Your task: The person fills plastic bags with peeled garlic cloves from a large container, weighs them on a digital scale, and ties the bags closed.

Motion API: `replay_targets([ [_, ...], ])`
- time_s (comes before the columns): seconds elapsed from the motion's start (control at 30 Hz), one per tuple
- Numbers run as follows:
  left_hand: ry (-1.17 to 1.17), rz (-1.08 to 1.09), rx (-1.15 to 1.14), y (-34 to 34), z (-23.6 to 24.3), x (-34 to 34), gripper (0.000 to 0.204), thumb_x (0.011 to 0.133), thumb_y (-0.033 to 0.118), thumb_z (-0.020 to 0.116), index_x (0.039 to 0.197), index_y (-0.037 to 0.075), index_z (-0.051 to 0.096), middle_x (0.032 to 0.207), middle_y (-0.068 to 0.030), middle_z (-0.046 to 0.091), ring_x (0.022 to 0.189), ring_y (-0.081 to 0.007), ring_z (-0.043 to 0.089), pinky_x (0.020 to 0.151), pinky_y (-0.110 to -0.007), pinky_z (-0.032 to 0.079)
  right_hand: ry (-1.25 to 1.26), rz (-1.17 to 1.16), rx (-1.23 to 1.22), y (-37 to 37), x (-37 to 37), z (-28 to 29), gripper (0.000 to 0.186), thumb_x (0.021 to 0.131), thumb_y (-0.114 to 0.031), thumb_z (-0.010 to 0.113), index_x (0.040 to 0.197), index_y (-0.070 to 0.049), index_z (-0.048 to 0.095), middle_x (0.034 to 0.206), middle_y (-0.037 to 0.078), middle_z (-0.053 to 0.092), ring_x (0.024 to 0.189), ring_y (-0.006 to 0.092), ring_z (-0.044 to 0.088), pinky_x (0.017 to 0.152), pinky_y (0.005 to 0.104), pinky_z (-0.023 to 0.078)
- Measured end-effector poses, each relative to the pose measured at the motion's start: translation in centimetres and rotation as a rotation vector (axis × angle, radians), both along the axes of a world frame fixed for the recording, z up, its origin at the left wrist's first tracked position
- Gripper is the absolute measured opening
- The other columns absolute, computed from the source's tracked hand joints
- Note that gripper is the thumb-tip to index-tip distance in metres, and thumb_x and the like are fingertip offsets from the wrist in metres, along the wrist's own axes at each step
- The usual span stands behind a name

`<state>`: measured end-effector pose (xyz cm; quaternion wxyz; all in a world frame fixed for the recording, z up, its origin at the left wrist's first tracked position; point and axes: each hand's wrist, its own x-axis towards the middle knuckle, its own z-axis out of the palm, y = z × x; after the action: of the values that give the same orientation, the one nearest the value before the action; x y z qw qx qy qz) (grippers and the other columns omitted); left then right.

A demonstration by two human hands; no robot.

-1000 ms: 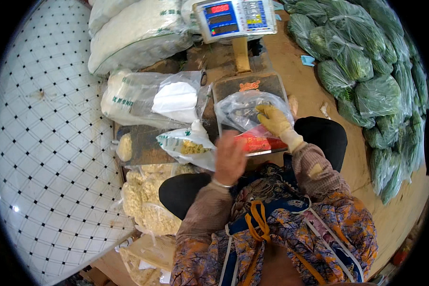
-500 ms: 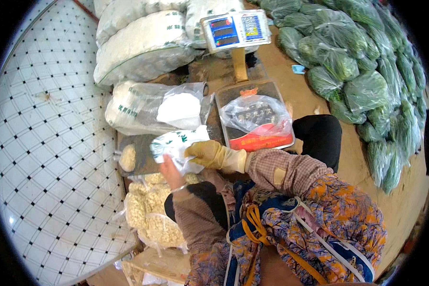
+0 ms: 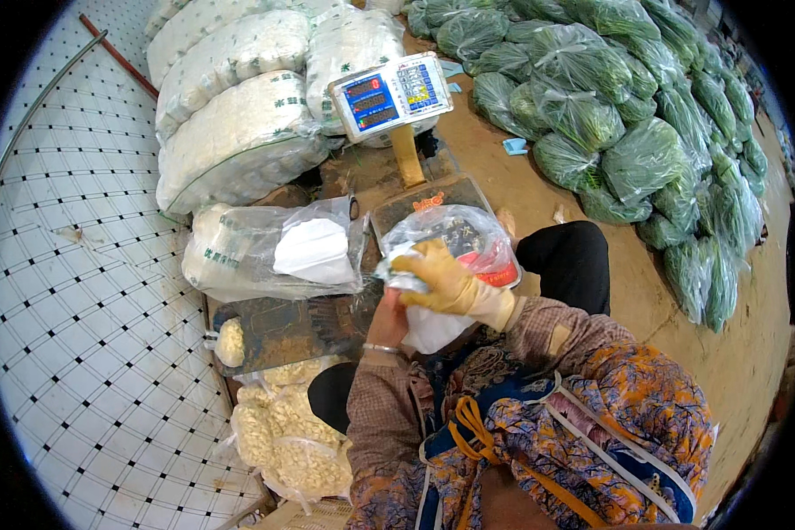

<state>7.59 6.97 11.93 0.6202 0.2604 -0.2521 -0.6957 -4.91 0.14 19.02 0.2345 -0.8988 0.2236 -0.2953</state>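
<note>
In front of my body both hands hold a white plastic bag (image 3: pixel 433 329), crumpled, with green print. My bare left hand (image 3: pixel 389 320) is closed on its left side. From above, my right hand (image 3: pixel 446 281), in a yellow work glove, grips its upper part. Just beyond them is a digital scale's platform (image 3: pixel 397 210), and a clear plastic bag (image 3: pixel 461 223) lies spread over it. To the left, a clear packet (image 3: pixel 238 269) rests on its side, with a folded white sheet (image 3: pixel 314 252) at its open end.
Large stuffed white sacks (image 3: pixel 238 124) are piled at the far left. The scale's display (image 3: pixel 390 97) rises on a post. Bagged green vegetables (image 3: pixel 583 115) heap up at the right. Pale yellow pieces fill bags (image 3: pixel 291 433) near my left knee. A small yellowish bundle (image 3: pixel 230 343) sits beside the dark board (image 3: pixel 283 331).
Both hands have moved right with the white bag, from beside the packet to the scale's near edge. The bag now hangs lower and more bunched. The whole view has shifted as well.
</note>
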Motion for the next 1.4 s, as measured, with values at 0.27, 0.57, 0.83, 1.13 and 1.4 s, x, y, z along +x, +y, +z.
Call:
replay_targets([
  [0.27,-0.989,0.593,0.283,-9.9,-12.0,6.3,0.028,0.080,0.027,0.051,0.087,-0.001,0.052,0.082,-0.0091,0.056,0.076,-0.0212,0.054,0.068,-0.032,0.044,-0.265,-0.317,0.241,-4.6,-3.4,-5.7,0.025,0.067,-0.011,0.060,0.091,-0.006,0.054,0.086,0.015,0.052,0.085,0.0315,0.046,0.075,0.0374,0.036],
  [0.57,-1.229,0.097,0.499,-14.9,-13.9,4.4,0.029,0.071,0.023,0.060,0.085,-0.003,0.057,0.073,-0.0123,0.057,0.066,-0.0176,0.053,0.063,-0.030,0.042,0.211,-0.272,0.264,-9.4,-2.2,-16.5,0.018,0.070,-0.010,0.055,0.088,-0.008,0.058,0.081,0.017,0.053,0.078,0.0352,0.049,0.071,0.0403,0.038],
  [0.83,-1.684,0.147,-0.184,-3.6,-9.1,2.9,0.009,0.065,-0.002,0.051,0.073,0.003,0.049,0.078,-0.0108,0.049,0.074,-0.0273,0.049,0.064,-0.035,0.039,0.245,-0.411,0.547,-13.5,-4.6,-23.3,0.036,0.072,-0.025,0.055,0.103,-0.007,0.049,0.098,0.020,0.050,0.092,0.0349,0.047,0.077,0.0390,0.038],
  [1.13,-1.754,0.257,0.299,-0.3,-12.5,1.5,0.030,0.063,0.000,0.053,0.091,-0.001,0.043,0.098,-0.0213,0.043,0.098,-0.0368,0.039,0.083,-0.041,0.031,0.123,-0.400,0.419,-5.3,-10.7,-13.7,0.036,0.076,-0.023,0.047,0.103,0.000,0.048,0.089,0.022,0.053,0.086,0.0347,0.050,0.077,0.0378,0.038],
  [1.4,-1.617,0.289,0.041,-2.7,-11.2,0.5,0.078,0.061,0.001,0.062,0.126,0.000,0.019,0.124,-0.0197,0.027,0.117,-0.0346,0.026,0.096,-0.038,0.023,-0.078,-0.680,0.439,-0.8,-14.8,-10.9,0.024,0.069,-0.014,0.057,0.088,-0.001,0.049,0.084,0.017,0.052,0.083,0.0314,0.049,0.072,0.0355,0.039],
])
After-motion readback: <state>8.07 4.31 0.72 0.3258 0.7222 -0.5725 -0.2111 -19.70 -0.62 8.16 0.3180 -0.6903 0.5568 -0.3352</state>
